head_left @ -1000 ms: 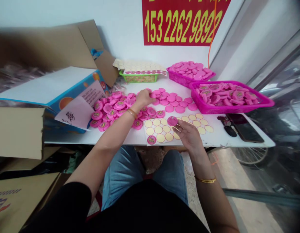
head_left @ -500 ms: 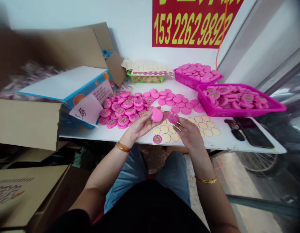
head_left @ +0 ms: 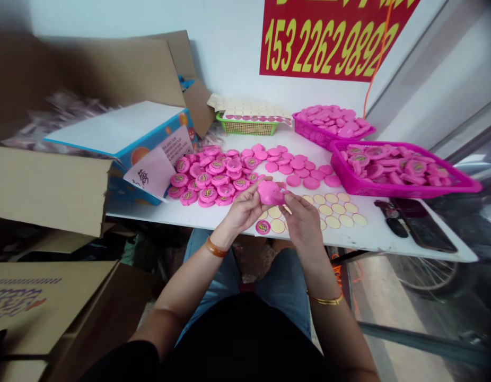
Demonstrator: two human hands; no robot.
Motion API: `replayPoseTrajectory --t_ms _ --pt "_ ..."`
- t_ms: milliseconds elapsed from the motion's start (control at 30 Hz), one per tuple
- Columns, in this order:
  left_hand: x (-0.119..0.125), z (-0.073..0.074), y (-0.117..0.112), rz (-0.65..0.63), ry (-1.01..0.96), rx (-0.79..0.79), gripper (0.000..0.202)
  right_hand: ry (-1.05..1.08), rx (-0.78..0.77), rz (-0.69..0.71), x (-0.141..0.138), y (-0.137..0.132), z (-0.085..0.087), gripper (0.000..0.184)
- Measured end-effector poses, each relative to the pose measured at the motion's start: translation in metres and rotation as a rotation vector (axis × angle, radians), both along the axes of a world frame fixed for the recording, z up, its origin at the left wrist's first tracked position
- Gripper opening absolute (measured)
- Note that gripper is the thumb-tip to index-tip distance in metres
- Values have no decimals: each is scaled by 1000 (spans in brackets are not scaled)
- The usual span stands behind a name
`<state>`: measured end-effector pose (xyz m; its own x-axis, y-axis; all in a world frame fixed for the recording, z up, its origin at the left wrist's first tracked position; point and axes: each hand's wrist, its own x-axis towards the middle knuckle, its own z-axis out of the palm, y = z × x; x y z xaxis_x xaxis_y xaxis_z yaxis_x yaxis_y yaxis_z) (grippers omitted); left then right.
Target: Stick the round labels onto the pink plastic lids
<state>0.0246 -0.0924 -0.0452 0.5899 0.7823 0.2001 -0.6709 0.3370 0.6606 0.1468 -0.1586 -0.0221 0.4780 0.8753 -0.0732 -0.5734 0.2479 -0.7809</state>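
Both my hands are raised above the table's front edge and together hold a round pink plastic disc. My left hand cups it from the left, and my right hand pinches it from the right. Just below them lies a sheet of round cream stickers, partly hidden by my right hand. To the left, a heap of pink discs with yellow-centred labels covers the tabletop. Behind my hands lie unlabelled pink discs.
A magenta basket and a second one hold pink discs. A green basket carries sticker sheets. A phone lies at the white table's right end. Cardboard boxes crowd the left.
My hands have drawn together, and the pink disc from my left palm is now held between both. The smaller pink piece in my right fingers is no longer separately visible. The view has shifted slightly.
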Motion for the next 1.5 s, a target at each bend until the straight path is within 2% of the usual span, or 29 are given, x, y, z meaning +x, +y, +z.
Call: replayPoseTrajectory --t_ms 467,700,867,1133,1333,1500 --pt "5 4 -11 9 48 19 53 24 40 -33 -11 6 -1 15" --pt "5 5 -13 11 35 16 52 -62 35 -110 -14 6 0 14" --pt "6 5 -15 4 8 30 50 -114 91 -160 -15 7 -5 14" --pt "6 2 -16 31 14 -56 61 -279 111 -290 -17 10 -14 13" --pt "6 -1 -15 33 31 -25 57 -370 95 -307 -19 8 -16 14" --pt "6 -2 -16 48 61 -41 57 -559 78 -411 -23 5 -16 14"
